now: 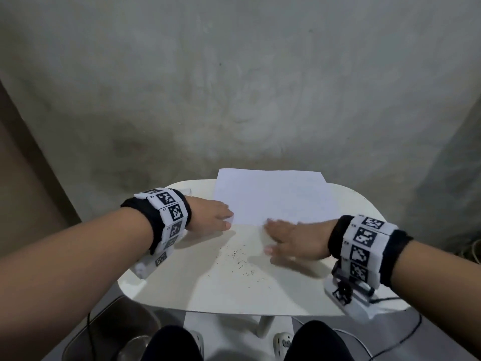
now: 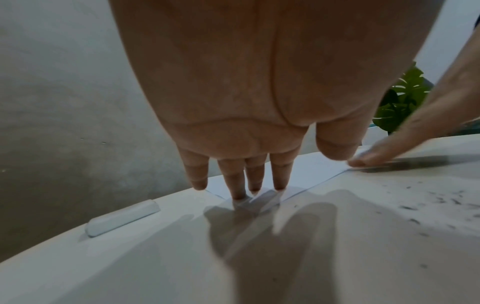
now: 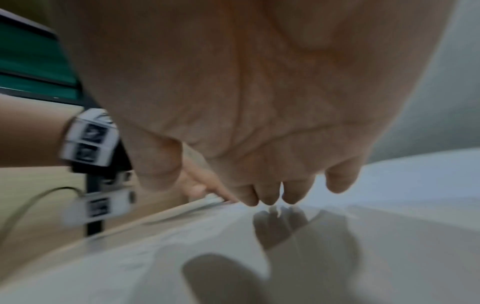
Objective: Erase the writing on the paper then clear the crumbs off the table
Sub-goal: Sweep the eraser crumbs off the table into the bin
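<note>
Paper (image 1: 273, 196) edge under left fingers (image 2: 237, 185)

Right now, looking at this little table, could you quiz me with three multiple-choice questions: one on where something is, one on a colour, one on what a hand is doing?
1. Where do the crumbs lie?
A. on the paper
B. on the table nearer the person than the paper
C. on the floor

2. What colour is the paper?
A. white
B. yellow
C. green

3. What is the left hand doing?
A. gripping the eraser
B. making a fist
C. pressing straight fingers on the paper's corner

Answers:
1 B, dark flecks lie between the hands.
2 A, the sheet is plain white.
3 C, the eraser lies apart.
</note>
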### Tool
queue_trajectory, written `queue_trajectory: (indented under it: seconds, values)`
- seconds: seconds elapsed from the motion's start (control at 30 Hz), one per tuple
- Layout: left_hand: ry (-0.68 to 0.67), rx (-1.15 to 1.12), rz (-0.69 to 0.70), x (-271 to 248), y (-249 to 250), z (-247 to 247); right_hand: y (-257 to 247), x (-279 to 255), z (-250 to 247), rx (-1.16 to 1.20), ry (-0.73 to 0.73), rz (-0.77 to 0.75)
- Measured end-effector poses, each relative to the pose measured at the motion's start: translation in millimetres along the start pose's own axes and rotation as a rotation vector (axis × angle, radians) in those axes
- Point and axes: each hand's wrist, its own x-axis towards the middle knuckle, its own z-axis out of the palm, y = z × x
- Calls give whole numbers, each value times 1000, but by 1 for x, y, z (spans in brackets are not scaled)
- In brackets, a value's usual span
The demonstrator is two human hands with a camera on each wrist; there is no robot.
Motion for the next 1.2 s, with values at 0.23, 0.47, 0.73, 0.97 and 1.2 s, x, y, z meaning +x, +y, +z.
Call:
queue_trajectory:
  seconds: [0.23,0.47,0.73,0.97,1.2]
  values:
    - [11,-47,10,6,-1,0,-34,2,0,-73,-44,-153]
    - [20,-37,-25,5,-4,10,-57,-3,5,-104,-87,-190]
    - [26,-68,-25,7,-8,11,-36,10,6,-165,25,-43]
    - [31,-54,9,17,-9,8,-45,10,-1,-181,50,-27]
    - [167,-115,-23,-27,-46,17,7,-87,35,420,258,45]
